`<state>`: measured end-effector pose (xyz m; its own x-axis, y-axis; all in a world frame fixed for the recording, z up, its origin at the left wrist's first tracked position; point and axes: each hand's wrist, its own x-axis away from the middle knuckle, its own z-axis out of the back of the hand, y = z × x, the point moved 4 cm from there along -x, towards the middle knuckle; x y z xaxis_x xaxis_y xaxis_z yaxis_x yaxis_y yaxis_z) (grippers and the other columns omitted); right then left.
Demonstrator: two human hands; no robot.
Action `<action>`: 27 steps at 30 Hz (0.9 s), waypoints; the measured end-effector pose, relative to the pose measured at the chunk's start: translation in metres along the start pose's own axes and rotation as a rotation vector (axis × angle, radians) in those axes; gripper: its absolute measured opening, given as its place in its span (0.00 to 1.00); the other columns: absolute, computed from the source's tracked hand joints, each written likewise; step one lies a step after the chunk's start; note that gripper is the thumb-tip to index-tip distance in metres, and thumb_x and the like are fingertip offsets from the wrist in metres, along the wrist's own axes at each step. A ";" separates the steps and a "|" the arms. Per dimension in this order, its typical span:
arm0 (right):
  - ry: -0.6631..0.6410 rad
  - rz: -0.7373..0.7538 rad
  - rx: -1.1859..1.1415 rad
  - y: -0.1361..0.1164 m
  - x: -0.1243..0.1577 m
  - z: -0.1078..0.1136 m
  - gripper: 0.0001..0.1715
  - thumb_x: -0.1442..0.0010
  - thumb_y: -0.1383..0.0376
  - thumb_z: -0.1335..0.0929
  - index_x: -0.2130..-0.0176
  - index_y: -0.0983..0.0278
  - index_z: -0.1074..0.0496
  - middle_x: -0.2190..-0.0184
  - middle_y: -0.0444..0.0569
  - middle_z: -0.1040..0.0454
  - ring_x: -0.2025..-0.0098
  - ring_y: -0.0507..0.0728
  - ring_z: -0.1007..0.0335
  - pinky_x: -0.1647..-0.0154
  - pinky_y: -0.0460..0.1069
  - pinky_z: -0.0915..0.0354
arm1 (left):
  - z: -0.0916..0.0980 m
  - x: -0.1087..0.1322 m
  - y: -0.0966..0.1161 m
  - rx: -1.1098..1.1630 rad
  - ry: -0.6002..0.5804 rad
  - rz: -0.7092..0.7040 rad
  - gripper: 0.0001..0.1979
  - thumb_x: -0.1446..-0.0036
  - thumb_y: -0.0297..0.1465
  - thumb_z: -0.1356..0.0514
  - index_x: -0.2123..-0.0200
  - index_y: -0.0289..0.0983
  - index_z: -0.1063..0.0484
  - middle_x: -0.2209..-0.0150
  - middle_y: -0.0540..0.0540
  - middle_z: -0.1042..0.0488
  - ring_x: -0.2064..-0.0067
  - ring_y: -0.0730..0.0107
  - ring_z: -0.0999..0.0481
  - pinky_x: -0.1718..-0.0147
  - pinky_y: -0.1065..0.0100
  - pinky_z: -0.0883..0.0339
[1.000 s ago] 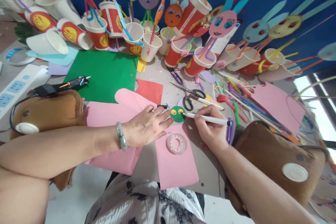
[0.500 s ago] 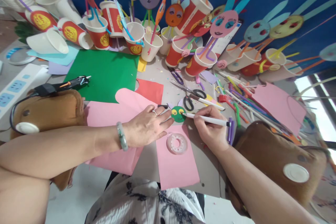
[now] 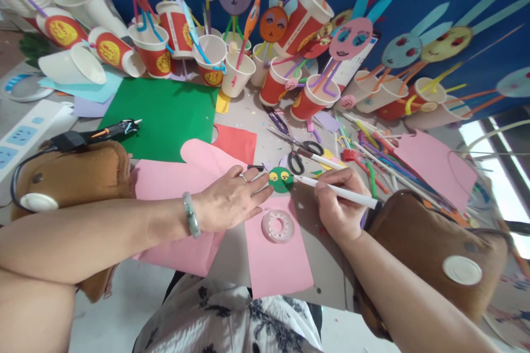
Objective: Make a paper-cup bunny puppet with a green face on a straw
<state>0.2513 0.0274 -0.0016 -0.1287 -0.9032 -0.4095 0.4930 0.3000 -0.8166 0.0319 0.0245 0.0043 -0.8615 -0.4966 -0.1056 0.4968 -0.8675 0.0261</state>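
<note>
A small green paper disc (image 3: pixel 280 183) with two yellow eyes lies on the table, its left edge by the fingertips of my left hand (image 3: pixel 234 198). That hand is spread flat, a ring on one finger, over pink paper. My right hand (image 3: pixel 342 204) pinches a white marker pen (image 3: pixel 337 192), its dark tip just off the disc's right edge. Below the disc, a clear roll of tape (image 3: pixel 279 226) rests on a pink paper strip (image 3: pixel 281 273). A black pen cap (image 3: pixel 255 167) lies just beyond my left fingers.
Scissors (image 3: pixel 296 162) lie behind the disc. Paper cups (image 3: pixel 314 96) with paper-faced figures line the back. Pipe cleaners (image 3: pixel 372 176) are scattered at the right. Brown cushions (image 3: pixel 434 248) flank my arms; a green sheet (image 3: pixel 161 116) and power strip (image 3: pixel 25 138) are at the left.
My right hand has drawn the marker a little to the right, lifting its tip off the eye on the disc. My left hand stays in nearly the same place.
</note>
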 end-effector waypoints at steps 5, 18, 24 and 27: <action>-0.013 0.066 0.083 -0.013 -0.002 -0.004 0.07 0.47 0.67 0.32 0.73 0.58 0.35 0.79 0.43 0.29 0.77 0.55 0.34 0.75 0.51 0.37 | -0.001 0.000 0.000 -0.001 0.000 -0.004 0.19 0.31 0.37 0.48 0.43 0.34 0.34 0.39 0.36 0.33 0.45 0.54 0.33 0.54 0.57 0.43; -0.221 0.068 0.236 -0.021 -0.001 -0.017 0.07 0.45 0.66 0.31 0.71 0.58 0.35 0.79 0.42 0.24 0.78 0.55 0.29 0.75 0.50 0.34 | 0.002 -0.001 0.001 -0.011 -0.007 0.001 0.18 0.31 0.37 0.47 0.43 0.36 0.33 0.38 0.37 0.34 0.45 0.55 0.33 0.54 0.58 0.43; -0.225 0.089 0.250 -0.019 0.000 -0.017 0.07 0.44 0.66 0.31 0.71 0.58 0.35 0.80 0.41 0.25 0.78 0.55 0.29 0.76 0.49 0.35 | 0.001 -0.001 0.001 -0.022 -0.001 -0.001 0.19 0.31 0.37 0.49 0.42 0.35 0.34 0.38 0.39 0.34 0.44 0.55 0.34 0.54 0.57 0.43; -0.231 0.082 0.269 -0.018 0.000 -0.018 0.07 0.45 0.66 0.31 0.71 0.58 0.34 0.78 0.42 0.24 0.78 0.55 0.29 0.76 0.49 0.35 | 0.002 -0.001 0.001 -0.024 -0.002 -0.001 0.19 0.30 0.37 0.49 0.42 0.35 0.34 0.38 0.39 0.34 0.44 0.55 0.34 0.54 0.57 0.43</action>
<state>0.2273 0.0272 0.0058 0.1037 -0.9342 -0.3413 0.7062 0.3108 -0.6362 0.0331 0.0243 0.0061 -0.8621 -0.4961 -0.1034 0.4986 -0.8669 0.0026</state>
